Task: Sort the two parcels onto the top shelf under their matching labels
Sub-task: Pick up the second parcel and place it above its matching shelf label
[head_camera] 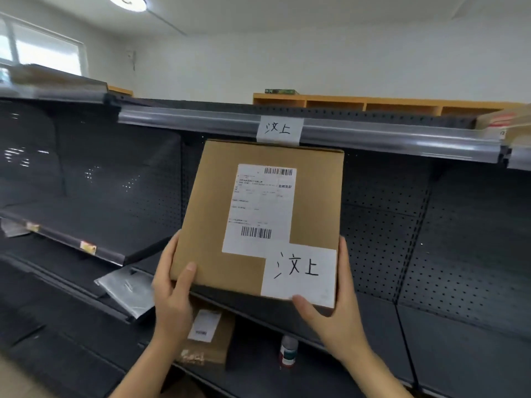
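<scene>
I hold a brown cardboard parcel (313, 196) up in front of the shelving, tilted toward me. It bears a printed shipping label and a white handwritten tag at its lower right. My left hand (172, 294) grips its lower left corner and my right hand (330, 314) its lower right corner. Just above the parcel, a white handwritten label (278, 129) with the same characters is stuck on the top shelf's front rail (388, 139). A second brown parcel (212, 346) with a white label lies on a lower shelf, partly hidden behind my left wrist.
Dark pegboard-backed shelves (431, 326) run left and right. A small white bottle (288, 351) stands on the lower shelf beside the second parcel. A grey plastic sleeve (126, 288) hangs off a shelf edge at left. Other boxes (505, 122) sit on the top shelf at far right.
</scene>
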A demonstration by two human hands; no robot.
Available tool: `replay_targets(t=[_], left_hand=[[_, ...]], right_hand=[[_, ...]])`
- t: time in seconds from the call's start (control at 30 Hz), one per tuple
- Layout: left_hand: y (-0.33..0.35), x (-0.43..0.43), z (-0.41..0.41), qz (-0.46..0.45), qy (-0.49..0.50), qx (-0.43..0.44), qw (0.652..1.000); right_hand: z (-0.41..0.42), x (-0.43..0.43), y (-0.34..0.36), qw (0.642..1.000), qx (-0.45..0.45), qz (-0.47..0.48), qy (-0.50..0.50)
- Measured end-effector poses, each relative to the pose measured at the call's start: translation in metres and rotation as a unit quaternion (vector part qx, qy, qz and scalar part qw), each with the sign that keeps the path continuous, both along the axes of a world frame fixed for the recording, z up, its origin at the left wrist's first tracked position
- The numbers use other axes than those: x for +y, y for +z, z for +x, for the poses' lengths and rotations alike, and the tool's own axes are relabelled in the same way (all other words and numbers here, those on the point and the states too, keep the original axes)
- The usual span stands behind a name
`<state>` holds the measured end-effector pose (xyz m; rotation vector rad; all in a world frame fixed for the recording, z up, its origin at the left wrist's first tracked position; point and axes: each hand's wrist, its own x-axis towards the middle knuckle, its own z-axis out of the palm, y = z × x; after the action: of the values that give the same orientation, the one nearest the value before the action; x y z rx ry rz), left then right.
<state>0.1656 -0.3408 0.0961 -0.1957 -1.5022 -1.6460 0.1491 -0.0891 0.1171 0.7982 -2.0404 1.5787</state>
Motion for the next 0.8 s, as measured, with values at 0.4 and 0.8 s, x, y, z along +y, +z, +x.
replay_targets(t=[0.4,0.8], left_hand=[[0.18,-0.015,-0.054,-0.05,0.019,0.065,0.996],[0.301,-0.026,-0.161,0.008,-0.094,-0.065,0.993]], right_hand=[[-0.044,-0.013,0.171,0.992,0.118,-0.006,-0.038],[-0.126,-0.037,0.296,0.995,0.028,-0.003,-0.098]])
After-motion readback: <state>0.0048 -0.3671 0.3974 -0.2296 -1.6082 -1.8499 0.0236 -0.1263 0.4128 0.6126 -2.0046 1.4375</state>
